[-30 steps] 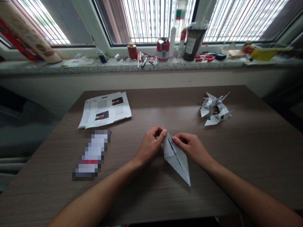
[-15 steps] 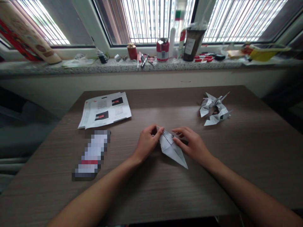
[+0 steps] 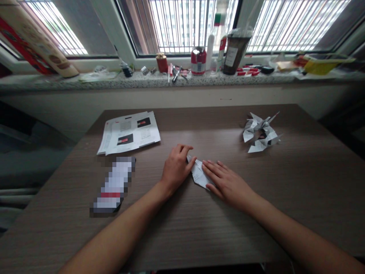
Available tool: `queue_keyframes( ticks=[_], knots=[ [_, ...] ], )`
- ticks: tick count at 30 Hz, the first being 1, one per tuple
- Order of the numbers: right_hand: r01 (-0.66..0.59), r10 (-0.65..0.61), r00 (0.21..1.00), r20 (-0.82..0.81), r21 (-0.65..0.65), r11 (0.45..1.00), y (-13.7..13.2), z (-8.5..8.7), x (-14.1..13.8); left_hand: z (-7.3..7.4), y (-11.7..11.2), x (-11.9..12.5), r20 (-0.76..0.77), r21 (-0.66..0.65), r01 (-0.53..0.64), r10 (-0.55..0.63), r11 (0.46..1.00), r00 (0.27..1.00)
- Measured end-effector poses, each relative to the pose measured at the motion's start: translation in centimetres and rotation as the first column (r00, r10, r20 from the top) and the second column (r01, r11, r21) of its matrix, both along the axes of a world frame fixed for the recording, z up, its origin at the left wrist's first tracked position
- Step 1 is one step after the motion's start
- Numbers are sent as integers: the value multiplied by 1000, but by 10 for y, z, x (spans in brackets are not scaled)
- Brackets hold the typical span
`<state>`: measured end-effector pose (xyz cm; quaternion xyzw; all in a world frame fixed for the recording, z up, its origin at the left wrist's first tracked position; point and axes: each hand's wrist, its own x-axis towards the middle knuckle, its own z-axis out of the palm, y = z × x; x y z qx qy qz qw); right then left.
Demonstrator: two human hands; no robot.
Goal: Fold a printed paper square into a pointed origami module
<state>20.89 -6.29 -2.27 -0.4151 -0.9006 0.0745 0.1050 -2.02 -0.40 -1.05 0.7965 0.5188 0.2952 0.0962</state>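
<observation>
A folded piece of white printed paper (image 3: pixel 199 175) lies on the table in front of me, its left tip pointing up and away. My right hand (image 3: pixel 225 182) is spread flat over the paper's right part, fingers stretched out, and hides that end. At the upper left tip, my left hand (image 3: pixel 177 167) touches the paper with its thumb. The index finger of that hand is held apart from the thumb, above the tip, and the hand is not closed round the paper.
Left on the brown table (image 3: pixel 182 236) are a stack of printed sheets (image 3: pixel 129 133) and a blurred-out phone-like object (image 3: pixel 115 186). Folded paper pieces (image 3: pixel 261 133) stand at the right. The windowsill (image 3: pixel 159 80) holds a can (image 3: pixel 198 61), a dark drink cup (image 3: pixel 236 51) and several small items.
My right hand has gone from holding the paper's edge with bent fingers to lying flat on it. The lower flap that pointed toward me no longer shows. My left fingers have opened from their pinch.
</observation>
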Motion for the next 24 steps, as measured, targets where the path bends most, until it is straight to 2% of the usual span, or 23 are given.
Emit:
queue_keyframes(
  ticks=[1,3,5,7,12,18,24],
  knots=[
    [1,-1,1000,15,5,1000,1,0,2,1,0,0,-28,43,46,-45,998,999],
    [3,-3,999,36,14,1000,6,-1,9,3,-2,-1,-100,63,212,-205,975,974],
    [4,-5,999,45,27,1000,12,-3,19,3,-4,-1,-164,11,367,-360,930,918],
    [11,-13,999,47,36,999,18,-4,29,1,-7,0,-207,-45,440,-440,897,874],
    [56,-57,998,27,35,998,25,-6,40,-5,-14,1,-297,-127,453,-470,882,831],
    [146,-147,989,18,28,989,15,-3,22,-5,-19,0,-366,-164,417,-448,894,816],
    [178,-177,984,-19,42,983,7,-10,14,-2,-19,-1,-360,-152,405,-432,902,827]
  ],
)
